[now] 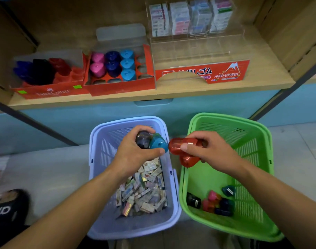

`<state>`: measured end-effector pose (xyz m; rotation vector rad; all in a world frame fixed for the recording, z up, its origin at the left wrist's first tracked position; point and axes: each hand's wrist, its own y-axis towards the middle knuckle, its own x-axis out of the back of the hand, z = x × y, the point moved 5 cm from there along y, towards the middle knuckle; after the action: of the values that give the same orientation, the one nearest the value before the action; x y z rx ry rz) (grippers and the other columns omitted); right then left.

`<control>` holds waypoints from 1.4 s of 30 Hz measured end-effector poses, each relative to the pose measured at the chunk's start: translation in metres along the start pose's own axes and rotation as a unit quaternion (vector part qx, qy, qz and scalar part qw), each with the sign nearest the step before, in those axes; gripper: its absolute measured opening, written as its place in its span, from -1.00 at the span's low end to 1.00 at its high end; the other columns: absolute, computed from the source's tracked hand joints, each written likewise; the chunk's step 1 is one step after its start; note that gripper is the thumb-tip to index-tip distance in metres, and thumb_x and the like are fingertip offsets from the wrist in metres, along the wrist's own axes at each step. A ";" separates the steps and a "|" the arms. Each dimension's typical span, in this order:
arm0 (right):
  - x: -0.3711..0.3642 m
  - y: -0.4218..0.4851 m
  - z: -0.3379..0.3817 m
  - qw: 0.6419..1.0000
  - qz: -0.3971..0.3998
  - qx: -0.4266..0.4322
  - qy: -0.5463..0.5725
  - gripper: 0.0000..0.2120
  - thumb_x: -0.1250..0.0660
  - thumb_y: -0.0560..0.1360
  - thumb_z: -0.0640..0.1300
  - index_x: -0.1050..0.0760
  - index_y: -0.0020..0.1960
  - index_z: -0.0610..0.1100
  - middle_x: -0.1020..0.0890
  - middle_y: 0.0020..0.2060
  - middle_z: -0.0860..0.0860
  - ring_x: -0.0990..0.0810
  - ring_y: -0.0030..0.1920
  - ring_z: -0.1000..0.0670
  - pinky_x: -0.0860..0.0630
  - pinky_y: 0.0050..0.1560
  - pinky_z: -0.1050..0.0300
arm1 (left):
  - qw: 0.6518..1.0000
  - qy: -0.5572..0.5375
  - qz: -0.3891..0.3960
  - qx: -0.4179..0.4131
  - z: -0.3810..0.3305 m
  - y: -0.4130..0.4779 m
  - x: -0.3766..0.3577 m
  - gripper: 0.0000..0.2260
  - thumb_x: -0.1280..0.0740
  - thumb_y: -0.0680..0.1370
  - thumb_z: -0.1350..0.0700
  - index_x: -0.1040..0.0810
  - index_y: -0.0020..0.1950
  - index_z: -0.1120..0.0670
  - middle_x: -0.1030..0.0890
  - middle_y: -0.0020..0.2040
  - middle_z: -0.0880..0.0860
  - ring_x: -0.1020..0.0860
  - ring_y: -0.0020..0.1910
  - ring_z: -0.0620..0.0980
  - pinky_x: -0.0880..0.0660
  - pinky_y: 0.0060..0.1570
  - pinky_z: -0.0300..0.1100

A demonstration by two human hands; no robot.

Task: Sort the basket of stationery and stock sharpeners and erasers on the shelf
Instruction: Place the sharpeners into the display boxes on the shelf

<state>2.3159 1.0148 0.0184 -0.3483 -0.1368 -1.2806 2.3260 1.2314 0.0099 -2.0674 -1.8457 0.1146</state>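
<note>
My left hand (133, 151) grips a dark sharpener (142, 139) and a blue sharpener (159, 143) over the lilac basket (97, 159), which holds several small wrapped erasers (144, 191). My right hand (207, 150) holds two red sharpeners (184, 148) at the left rim of the green basket (252, 141). Several loose sharpeners (214, 202) in pink, navy, black and teal lie in the green basket's near corner.
On the wooden shelf (171, 92) stand two red sharpener display boxes, the left box (43, 90) and the middle box (117, 88) partly filled with sharpeners. To the right is a clear eraser display (202, 72) with stacked eraser packs (191, 17) behind it. A black shoe (7, 207) is at lower left.
</note>
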 end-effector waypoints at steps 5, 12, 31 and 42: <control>0.009 0.010 0.007 0.999 -0.025 0.012 0.037 -0.66 -0.44 0.37 0.08 -0.59 -0.08 -0.20 -0.60 -0.34 -0.02 -0.54 -0.38 0.11 -0.43 -0.42 0.28 | 0.996 0.077 0.050 -0.023 0.004 0.003 -0.005 -0.53 -0.68 0.25 0.23 -0.59 0.05 -0.02 -0.67 -0.02 0.02 -0.66 -0.03 0.05 -0.65 0.02 -0.07; 0.000 0.013 0.005 0.998 0.060 0.016 -0.004 -0.77 -0.49 0.43 0.17 -0.69 -0.05 0.04 -0.70 -0.19 -0.01 -0.64 -0.19 0.09 -0.56 -0.13 0.12 | 0.977 0.163 0.133 -0.029 0.001 -0.010 -0.018 -0.47 -0.69 0.25 0.06 -0.50 0.07 -0.18 -0.68 -0.06 -0.11 -0.66 -0.08 -0.08 -0.62 0.06 0.01; -0.024 -0.005 -0.002 0.996 0.084 0.020 -0.036 -0.89 -0.41 0.52 -0.15 -0.57 0.04 -0.02 -0.66 -0.09 0.02 -0.64 -0.08 0.03 -0.54 -0.01 0.10 | 0.958 0.191 0.211 -0.023 0.010 -0.021 -0.030 -0.59 -0.65 0.29 0.04 -0.57 0.04 -0.11 -0.64 -0.12 0.03 -0.63 -0.19 0.06 -0.63 -0.14 0.14; -0.021 0.003 -0.015 1.000 0.000 0.002 0.018 -0.84 -0.54 0.46 -0.11 -0.62 0.01 -0.01 -0.72 -0.13 0.03 -0.69 -0.12 0.07 -0.56 -0.12 0.21 | 0.967 0.170 0.191 -0.017 0.011 -0.016 -0.025 -0.67 -0.63 0.35 0.11 -0.59 0.01 -0.08 -0.62 -0.19 -0.02 -0.58 -0.28 -0.04 -0.61 -0.22 0.07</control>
<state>2.3119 1.0297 -0.0020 -0.3217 -0.1093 -1.2862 2.3041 1.2104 0.0002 -2.2753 -1.2460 -0.1643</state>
